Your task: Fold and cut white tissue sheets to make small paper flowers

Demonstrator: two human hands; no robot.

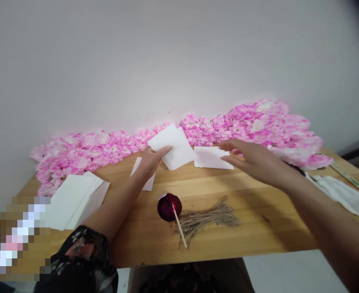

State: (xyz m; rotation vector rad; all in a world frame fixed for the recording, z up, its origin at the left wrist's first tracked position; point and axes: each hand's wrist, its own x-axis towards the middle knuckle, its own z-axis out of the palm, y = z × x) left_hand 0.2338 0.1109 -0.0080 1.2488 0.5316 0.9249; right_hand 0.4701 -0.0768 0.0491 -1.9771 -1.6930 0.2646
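Observation:
White square paper sheets (176,146) are held at their left edge by my left hand (155,158), thumb on top and fingers hidden beneath. My right hand (252,158) holds nothing; its thumb and fingers are apart, just over the right end of a flat white stack of paper (208,158). Under my left wrist lies a narrow white piece of paper (149,184). Closer to me stands a small round dish (164,211) of dark red liquid, a pale wooden stick (181,228) resting in it. Dry twigs (217,215) lie beside the dish.
Pink and white paper flowers (274,130) are heaped along the wall at the table's back. A larger stack of white paper (72,199) lies at the left. White gloves (341,193) and a ruler-like strip (352,179) lie at the right of the wooden table (252,236).

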